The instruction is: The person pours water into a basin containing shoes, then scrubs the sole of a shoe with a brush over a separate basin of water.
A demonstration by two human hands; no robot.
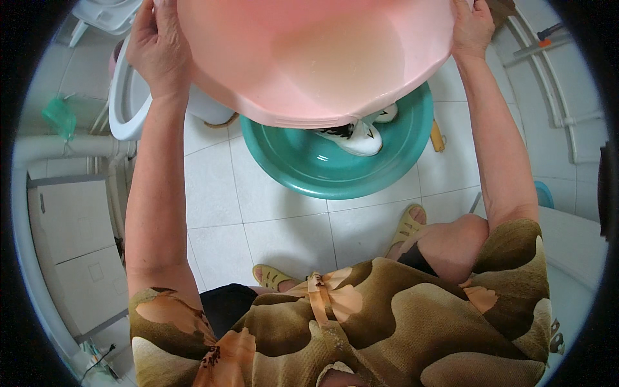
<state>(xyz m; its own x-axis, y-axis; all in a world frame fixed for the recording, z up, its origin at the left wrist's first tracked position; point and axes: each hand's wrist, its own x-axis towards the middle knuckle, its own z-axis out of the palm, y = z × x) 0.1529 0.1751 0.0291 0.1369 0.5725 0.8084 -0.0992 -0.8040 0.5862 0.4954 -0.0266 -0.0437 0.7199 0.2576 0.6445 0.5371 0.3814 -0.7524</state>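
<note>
A large pink plastic basin (232, 63) is held up and tilted in front of me. My left hand (162, 48) grips its left rim, and my right hand (474, 31) has hold of the right one. Cloudy water (343, 58) lies inside it, and a thin stream runs over the lowered front lip. Below, a round green basin (280, 164) rests on the tiled floor. In it sits a white shoe (362, 142) with black markings, under the stream. Part of a second white shoe (388, 113) shows behind; the pink basin hides the rest.
A yellow handle (437, 138) lies on the floor right of the green basin. At left are a white ceramic fixture (116, 106), a pipe (63, 147) and a white cabinet (77, 213). My sandalled feet stand nearby. Wall pipes (541, 87) run along the right.
</note>
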